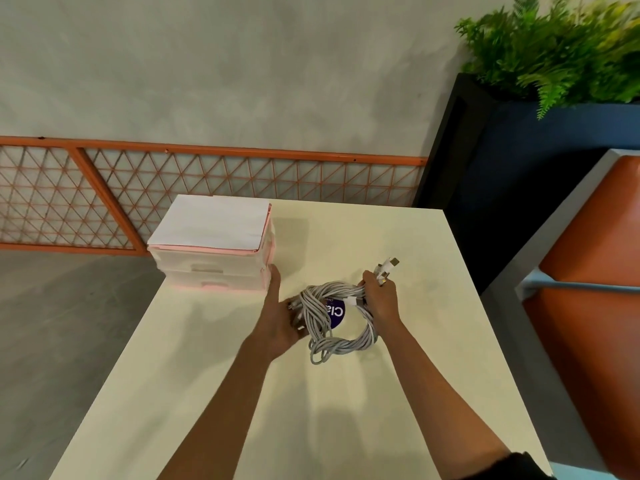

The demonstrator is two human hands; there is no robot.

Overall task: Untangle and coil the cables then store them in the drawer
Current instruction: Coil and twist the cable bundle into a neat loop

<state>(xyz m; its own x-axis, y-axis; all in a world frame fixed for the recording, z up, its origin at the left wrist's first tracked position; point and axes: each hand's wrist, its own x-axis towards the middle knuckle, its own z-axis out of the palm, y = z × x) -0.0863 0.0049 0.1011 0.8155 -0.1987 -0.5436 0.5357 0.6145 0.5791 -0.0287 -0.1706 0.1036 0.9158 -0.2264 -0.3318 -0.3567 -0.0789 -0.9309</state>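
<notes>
White cables (341,344): one coiled bundle over the middle of the cream table (415,393). Right hand (379,299) clenched round the coil's right side, with plug ends (388,266) sticking out above the fist. Left hand (277,317) against the coil's left side, fingers straight, gripping nothing. Purple round sticker (336,315) visible through the loop. Pink two-drawer unit (207,271) at the far left corner, both drawers closed, white paper (211,223) on top.

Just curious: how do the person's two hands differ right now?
The right hand curls its fingers round the right side of the cable coil; the left hand lies against the coil's left side with fingers straight. The left hand's fingers point toward the drawer unit; the right hand is well apart from it. Both are over the table.
</notes>
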